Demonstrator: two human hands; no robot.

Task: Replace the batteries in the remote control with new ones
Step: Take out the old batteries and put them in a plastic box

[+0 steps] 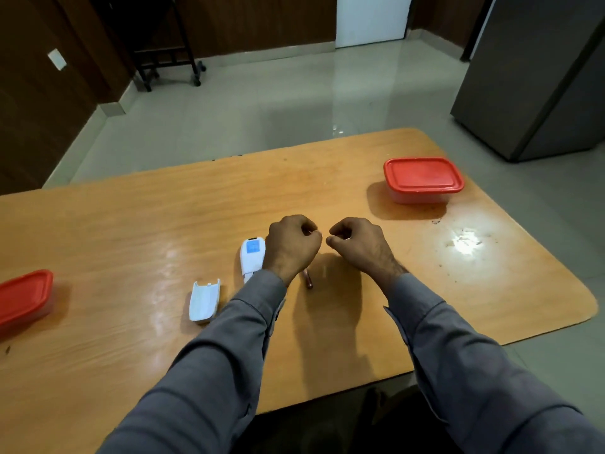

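— Near the middle of the orange wooden surface: both hands raised, side by side, not touching. Left hand curled into a loose fist, right hand likewise; contents, if any, impossible to tell.

— And the remote?

— White plastic remote control with blue screen, flat on the surface, just left of the left wrist. Detached white battery cover nearer the front edge, inside facing up. Small dark cylindrical battery lying below the left hand.

— Elsewhere?

— Red-lidded clear plastic box toward the far right corner; second red-lidded box at the left edge.
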